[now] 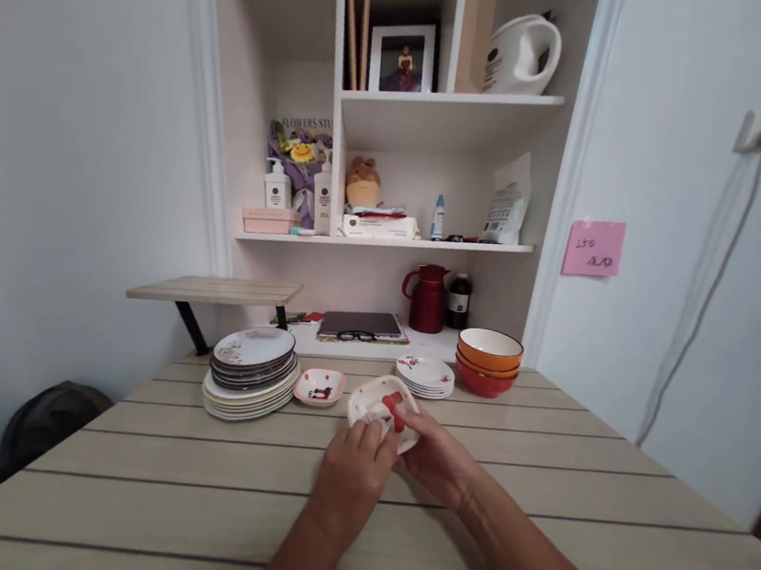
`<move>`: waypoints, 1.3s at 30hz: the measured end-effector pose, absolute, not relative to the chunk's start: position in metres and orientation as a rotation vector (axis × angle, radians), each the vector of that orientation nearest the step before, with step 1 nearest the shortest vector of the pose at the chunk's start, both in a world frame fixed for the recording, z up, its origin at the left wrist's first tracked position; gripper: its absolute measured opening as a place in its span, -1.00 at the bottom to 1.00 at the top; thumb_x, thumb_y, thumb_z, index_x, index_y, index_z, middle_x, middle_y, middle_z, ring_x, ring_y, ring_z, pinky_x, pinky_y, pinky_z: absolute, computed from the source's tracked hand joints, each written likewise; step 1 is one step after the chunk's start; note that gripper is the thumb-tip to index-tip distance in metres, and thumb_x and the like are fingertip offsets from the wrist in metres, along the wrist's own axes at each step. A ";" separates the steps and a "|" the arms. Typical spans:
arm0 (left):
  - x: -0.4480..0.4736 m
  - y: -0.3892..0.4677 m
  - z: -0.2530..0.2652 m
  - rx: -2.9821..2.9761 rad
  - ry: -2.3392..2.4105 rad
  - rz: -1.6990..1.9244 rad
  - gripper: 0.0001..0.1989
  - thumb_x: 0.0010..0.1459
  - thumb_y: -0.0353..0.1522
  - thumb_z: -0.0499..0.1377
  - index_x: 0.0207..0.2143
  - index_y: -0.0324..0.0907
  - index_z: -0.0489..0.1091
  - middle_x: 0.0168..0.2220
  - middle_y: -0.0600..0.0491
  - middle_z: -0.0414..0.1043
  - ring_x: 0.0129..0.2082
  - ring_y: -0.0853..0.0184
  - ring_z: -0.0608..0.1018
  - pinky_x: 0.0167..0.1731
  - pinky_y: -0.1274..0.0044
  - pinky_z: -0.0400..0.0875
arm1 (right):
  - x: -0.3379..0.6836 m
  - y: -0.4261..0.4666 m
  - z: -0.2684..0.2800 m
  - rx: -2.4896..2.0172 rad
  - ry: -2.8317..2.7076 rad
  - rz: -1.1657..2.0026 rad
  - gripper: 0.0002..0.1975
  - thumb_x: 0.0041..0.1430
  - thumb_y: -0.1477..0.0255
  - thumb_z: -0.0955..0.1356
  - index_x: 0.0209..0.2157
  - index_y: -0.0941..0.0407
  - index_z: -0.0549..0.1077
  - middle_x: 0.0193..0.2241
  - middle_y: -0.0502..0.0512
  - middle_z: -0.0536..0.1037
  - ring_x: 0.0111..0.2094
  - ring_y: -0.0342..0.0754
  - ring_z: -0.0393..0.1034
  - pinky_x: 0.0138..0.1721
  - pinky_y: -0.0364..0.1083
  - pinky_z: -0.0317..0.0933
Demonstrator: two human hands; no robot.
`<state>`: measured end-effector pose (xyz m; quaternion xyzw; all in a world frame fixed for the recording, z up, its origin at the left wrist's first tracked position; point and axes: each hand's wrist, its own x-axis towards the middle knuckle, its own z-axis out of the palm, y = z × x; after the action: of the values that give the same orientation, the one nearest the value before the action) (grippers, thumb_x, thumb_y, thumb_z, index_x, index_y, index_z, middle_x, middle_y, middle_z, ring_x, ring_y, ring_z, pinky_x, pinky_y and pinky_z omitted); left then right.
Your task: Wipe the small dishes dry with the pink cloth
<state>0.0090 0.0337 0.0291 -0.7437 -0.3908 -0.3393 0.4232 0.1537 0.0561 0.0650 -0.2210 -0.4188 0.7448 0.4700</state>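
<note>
My right hand (439, 454) holds a small square dish (378, 388) with a red pattern, tilted toward me above the table. Its thumb lies over the rim and the fingers support the dish from beneath. Inside the dish, my left hand (359, 463) has its fingers bent and pressed down on a crumpled, whitish tissue (375, 414), which is partly hidden by the fingers. Just beyond, to the left, a similar square dish (319, 388) with a pink rim and a red and black picture rests on the table.
A tall stack of plates (251, 375) stands at the left, beside a small raised wooden shelf (213, 290). Small floral plates (424, 378) are stacked behind my hands. Orange and red bowls (488, 363) are nested at the right, near a red jug (428, 300).
</note>
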 end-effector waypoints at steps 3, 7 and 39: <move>0.012 0.034 0.027 -1.827 -0.992 -0.850 -0.85 0.19 -0.45 0.18 -0.17 -0.15 0.41 -0.37 0.04 0.39 -0.39 0.29 0.43 -0.45 0.45 0.27 | 0.141 0.054 0.061 -0.552 -0.926 1.720 -0.50 -0.03 0.37 0.47 0.00 -0.01 0.38 -0.31 0.00 0.59 -0.35 -0.07 0.44 -0.38 -0.15 0.26; 0.016 0.031 0.028 -1.811 -1.004 -0.834 -0.80 0.17 -0.48 0.19 -0.12 -0.18 0.40 -0.33 0.02 0.40 -0.38 0.29 0.42 -0.43 0.44 0.30 | 0.125 0.053 0.053 -0.634 -0.801 1.507 -0.39 -0.08 0.41 0.45 0.07 -0.04 0.33 -0.26 0.00 0.58 -0.29 -0.03 0.45 -0.29 -0.11 0.29; 0.004 0.029 0.033 -1.835 -0.990 -0.801 -0.76 0.17 -0.38 0.23 -0.09 -0.14 0.40 -0.29 0.01 0.41 -0.35 0.28 0.42 -0.45 0.46 0.30 | 0.148 0.051 0.069 -0.492 -0.962 1.843 -0.54 -0.01 0.35 0.46 -0.03 -0.02 0.40 -0.28 0.01 0.61 -0.36 -0.07 0.46 -0.42 -0.16 0.26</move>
<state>0.0044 0.0291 0.0328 -0.7383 -0.3984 -0.3222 0.4387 0.1480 0.0510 0.0686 -0.2020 -0.3946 0.7560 0.4817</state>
